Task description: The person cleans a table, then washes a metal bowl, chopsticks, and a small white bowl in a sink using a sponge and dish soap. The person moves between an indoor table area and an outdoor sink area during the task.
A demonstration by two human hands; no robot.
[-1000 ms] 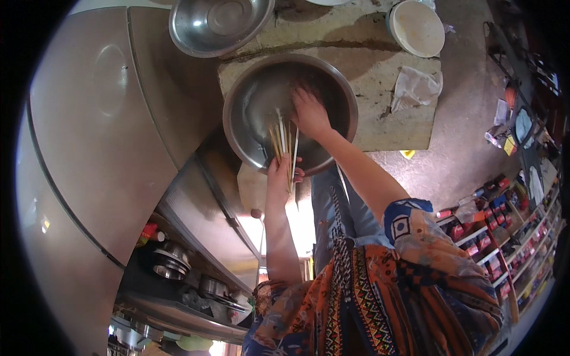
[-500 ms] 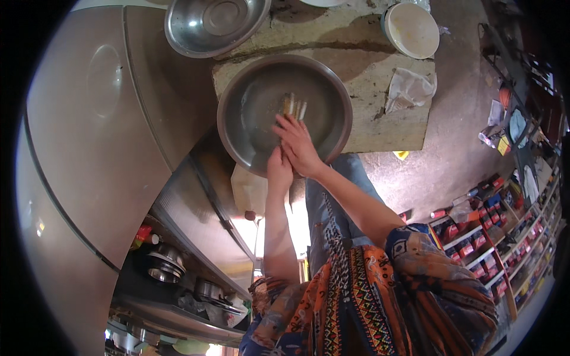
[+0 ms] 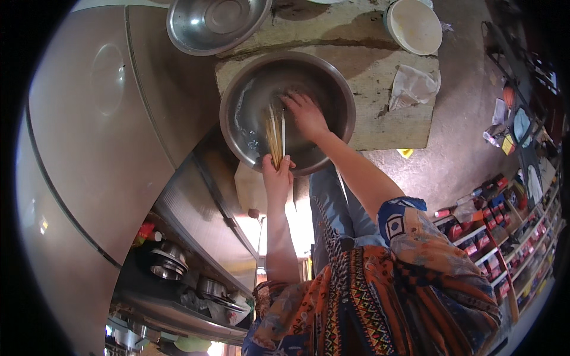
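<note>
A wide metal basin (image 3: 345,110) of cloudy water stands in front of me. My left hand (image 3: 278,177) is closed at its near rim around the lower ends of a bundle of chopsticks (image 3: 275,136). They point away from me over the water, their far ends at or in it; most are yellowish brown and one is white. To the right of their tips is my right hand (image 3: 306,115), apart from them. Its fingers are stretched out and hold nothing I can see. The fingertips dip into the water and are partly blurred.
Behind the basin, a second metal bowl (image 3: 231,43) rests on the worn table (image 3: 371,127). A white bowl (image 3: 409,29) and a crumpled white cloth or bag (image 3: 414,87) lie at the table's right. Pots (image 3: 168,261) fill a shelf at lower left; stocked shelves (image 3: 493,261) stand at lower right.
My right hand has come off the chopsticks and moved away and to the right, into the water. My left hand has drawn slightly nearer to me, and more of the chopsticks shows.
</note>
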